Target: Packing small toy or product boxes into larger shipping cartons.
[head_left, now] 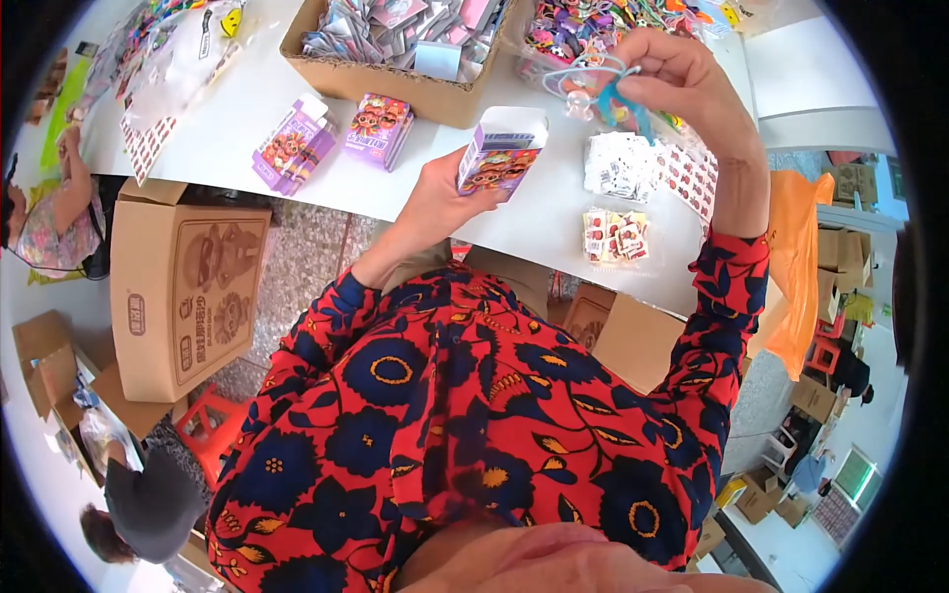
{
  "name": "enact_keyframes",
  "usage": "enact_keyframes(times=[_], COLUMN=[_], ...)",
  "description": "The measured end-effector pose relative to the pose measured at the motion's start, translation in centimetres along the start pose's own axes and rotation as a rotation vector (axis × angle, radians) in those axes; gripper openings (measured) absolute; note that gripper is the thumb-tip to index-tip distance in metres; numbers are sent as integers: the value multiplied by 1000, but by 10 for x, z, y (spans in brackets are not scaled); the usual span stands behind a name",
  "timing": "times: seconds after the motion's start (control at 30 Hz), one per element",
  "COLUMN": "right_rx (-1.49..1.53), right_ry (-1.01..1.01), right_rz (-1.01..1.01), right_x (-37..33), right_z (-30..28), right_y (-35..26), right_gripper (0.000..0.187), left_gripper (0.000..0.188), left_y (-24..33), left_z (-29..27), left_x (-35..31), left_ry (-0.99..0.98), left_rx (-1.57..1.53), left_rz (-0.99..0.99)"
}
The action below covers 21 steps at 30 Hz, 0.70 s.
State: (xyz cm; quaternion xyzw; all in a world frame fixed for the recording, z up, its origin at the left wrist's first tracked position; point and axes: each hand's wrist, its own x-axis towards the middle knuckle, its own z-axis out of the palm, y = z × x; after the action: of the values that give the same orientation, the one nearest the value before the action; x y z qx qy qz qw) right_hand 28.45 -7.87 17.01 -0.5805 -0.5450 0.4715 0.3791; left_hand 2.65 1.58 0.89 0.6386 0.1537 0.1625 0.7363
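My left hand [435, 206] is wrapped round a small purple printed box [487, 176] near the table's front edge. The box is tilted, its white top flap standing up. Further right and higher, my right hand [692, 94] pinches a teal and pale blue looped cord [615, 99] with a clear bead-like piece hanging by it. This hand is above a bag of colourful small trinkets [565, 42]. Below it on the table lie a bundle of small white packets [621, 166], a stack of small printed packets [615, 235] and a sheet of red stickers [692, 180].
Two more purple boxes, one with raised flaps [293, 150] and one closed [378, 127], rest on the white table [215, 158]. Behind them stands a cardboard box [395, 87] full of flat packets. An orange bag [797, 257] hangs at right. Other people [153, 499] are at left.
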Motion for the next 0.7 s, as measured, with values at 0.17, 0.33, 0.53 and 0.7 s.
enact_keyframes(times=[0.17, 0.33, 0.53, 0.7], right_rx=[-91, -79, -388, -578], right_ry=[-75, -143, -65, 78], right_rz=[-11, -24, -72, -181], right_x=[7, 9, 9, 11], right_z=[32, 52, 69, 82], right_y=[-6, -9, -15, -18], right_gripper=[12, 11, 14, 23], left_gripper=[37, 34, 35, 34], left_y=[8, 14, 16, 16], left_z=[5, 5, 2, 1], left_x=[-7, -12, -14, -16], left_ry=[-45, -66, -98, -91], left_rx=[-17, -45, -47, -82], left_rz=[12, -2, -39, -45])
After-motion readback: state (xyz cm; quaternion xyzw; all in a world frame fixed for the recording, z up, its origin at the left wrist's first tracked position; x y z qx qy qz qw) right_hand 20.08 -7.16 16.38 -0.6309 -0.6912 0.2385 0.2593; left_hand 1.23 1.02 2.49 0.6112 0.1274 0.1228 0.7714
